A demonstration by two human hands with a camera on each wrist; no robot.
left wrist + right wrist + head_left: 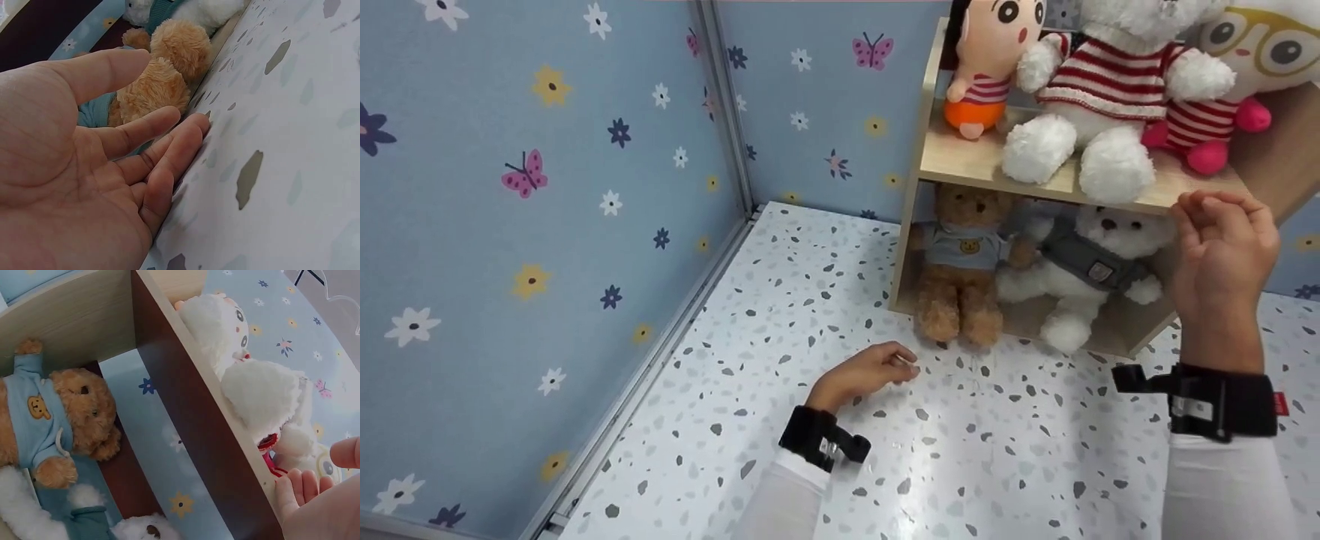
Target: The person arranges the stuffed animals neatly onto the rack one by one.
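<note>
My left hand (864, 377) is low over the speckled tabletop, in front of the brown teddy bear (960, 262). In the left wrist view its relaxed fingers (147, 132) hold nothing, with the bear's furry legs (169, 62) beyond them. Raised before the right end of the wooden shelf (924, 172), my right hand (1224, 251) has loosely bent fingers and holds nothing. Near it sits a white plush bear (1065, 277) in a grey top, on the lower level. In the right wrist view the fingertips (297, 482) are close to the upper board's edge; contact is unclear.
On the upper level sit a doll with orange shorts (975, 112), a white plush toy (1110, 90) in a striped sweater and a plush toy with yellow glasses (1200, 124). Flowered wall panels (825, 97) stand behind and at left of the speckled table (780, 300).
</note>
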